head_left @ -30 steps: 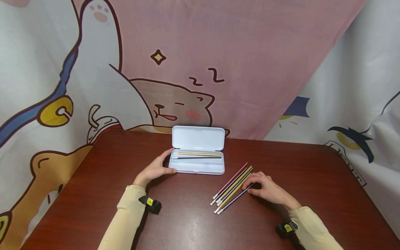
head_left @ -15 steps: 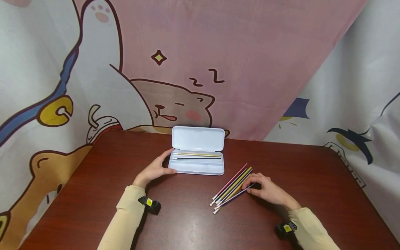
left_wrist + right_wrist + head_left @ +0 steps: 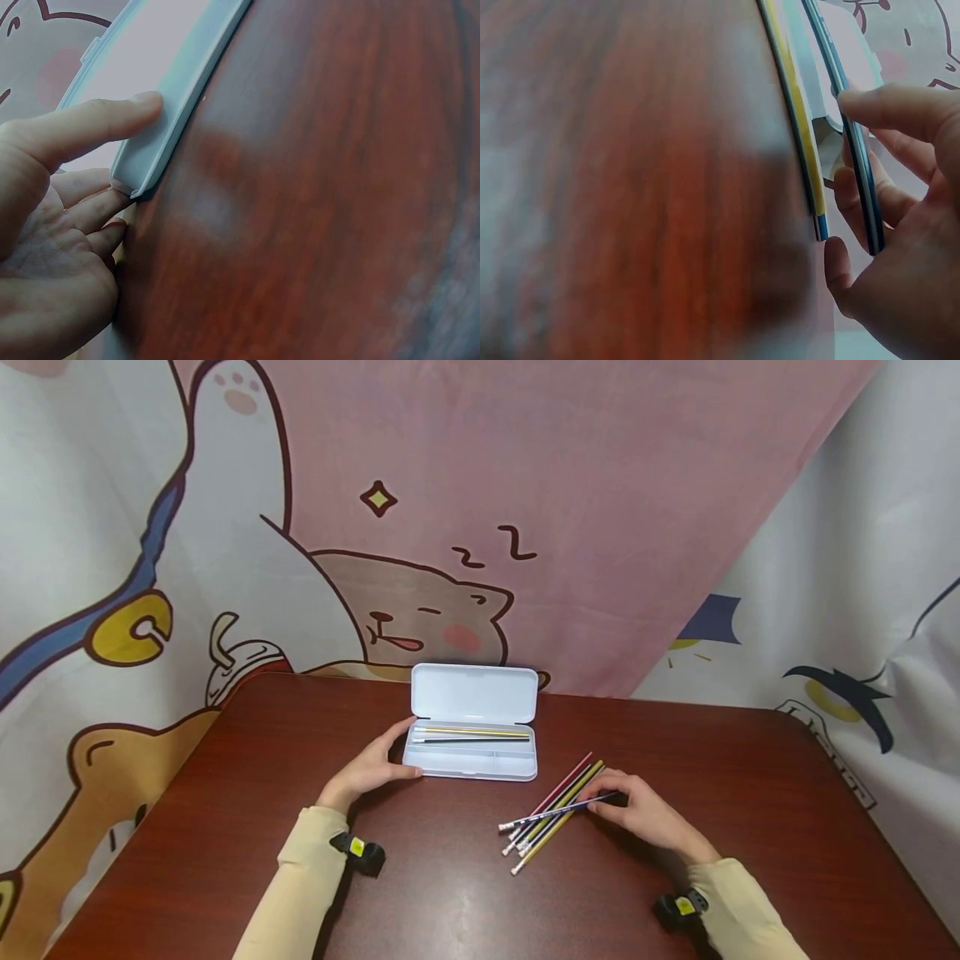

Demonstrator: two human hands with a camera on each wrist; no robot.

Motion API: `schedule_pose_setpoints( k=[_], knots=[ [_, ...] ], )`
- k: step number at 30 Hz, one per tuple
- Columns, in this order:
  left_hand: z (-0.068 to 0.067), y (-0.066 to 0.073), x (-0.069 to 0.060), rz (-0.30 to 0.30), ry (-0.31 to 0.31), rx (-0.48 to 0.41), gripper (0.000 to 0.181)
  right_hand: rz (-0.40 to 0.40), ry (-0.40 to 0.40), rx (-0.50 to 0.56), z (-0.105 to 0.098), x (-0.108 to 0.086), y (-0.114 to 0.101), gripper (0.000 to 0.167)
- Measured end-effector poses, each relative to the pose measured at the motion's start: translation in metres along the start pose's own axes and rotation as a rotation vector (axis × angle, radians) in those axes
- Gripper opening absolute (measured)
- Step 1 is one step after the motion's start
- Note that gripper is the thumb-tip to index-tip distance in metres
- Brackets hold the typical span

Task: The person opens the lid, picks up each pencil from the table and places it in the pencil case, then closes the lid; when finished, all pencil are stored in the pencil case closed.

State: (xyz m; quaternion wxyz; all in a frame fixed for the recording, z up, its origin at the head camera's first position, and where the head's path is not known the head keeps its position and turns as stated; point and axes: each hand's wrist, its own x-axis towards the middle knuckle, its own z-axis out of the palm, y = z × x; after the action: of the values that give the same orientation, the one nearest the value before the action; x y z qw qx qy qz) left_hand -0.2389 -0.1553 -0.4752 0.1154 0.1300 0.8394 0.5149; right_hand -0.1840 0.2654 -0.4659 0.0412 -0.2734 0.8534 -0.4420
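Observation:
In the head view a white pencil case (image 3: 459, 763) stands with its lid (image 3: 474, 693) raised. A yellow pencil (image 3: 480, 732) and a black pencil (image 3: 472, 740) lie in its rear compartment. My left hand (image 3: 367, 770) holds the case's left end between thumb and fingers. Thumb and fingers of my right hand (image 3: 637, 810) pinch a dark blue pencil (image 3: 860, 161), its eraser end pointing left across the pile. Under it on the table lie several pencils, among them a red pencil (image 3: 561, 786) and a yellow pencil (image 3: 547, 842).
The brown wooden table (image 3: 450, 877) carries the case near its back edge. Behind it hangs a cartoon-printed cloth (image 3: 615, 527). Each wrist wears a small black camera, one on the left (image 3: 367, 857) and one on the right (image 3: 675, 910).
The dark blue pencil, first lying along the near side of the pile, has been lifted and swung so its eraser end crosses over the others. The left hand and case stay in place.

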Motion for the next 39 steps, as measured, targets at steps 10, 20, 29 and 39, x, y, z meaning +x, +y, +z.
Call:
schedule_pose_setpoints(
  k=[10,20,29,39],
  knots=[
    [-0.001,-0.002,0.001,0.002,-0.006,0.021,0.090,0.076,0.126,-0.040,-0.002,0.011,-0.031,0.016],
    [0.000,-0.001,0.001,-0.005,-0.002,0.000,0.089,0.090,0.215,-0.076,0.006,0.022,-0.003,0.017],
    [-0.001,-0.002,0.001,-0.019,-0.011,-0.026,0.090,0.089,0.276,-0.083,0.017,0.037,-0.006,0.016],
    [-0.001,-0.002,0.002,-0.013,-0.012,-0.021,0.090,0.099,0.289,-0.106,0.026,0.059,-0.014,0.014]
  ],
)
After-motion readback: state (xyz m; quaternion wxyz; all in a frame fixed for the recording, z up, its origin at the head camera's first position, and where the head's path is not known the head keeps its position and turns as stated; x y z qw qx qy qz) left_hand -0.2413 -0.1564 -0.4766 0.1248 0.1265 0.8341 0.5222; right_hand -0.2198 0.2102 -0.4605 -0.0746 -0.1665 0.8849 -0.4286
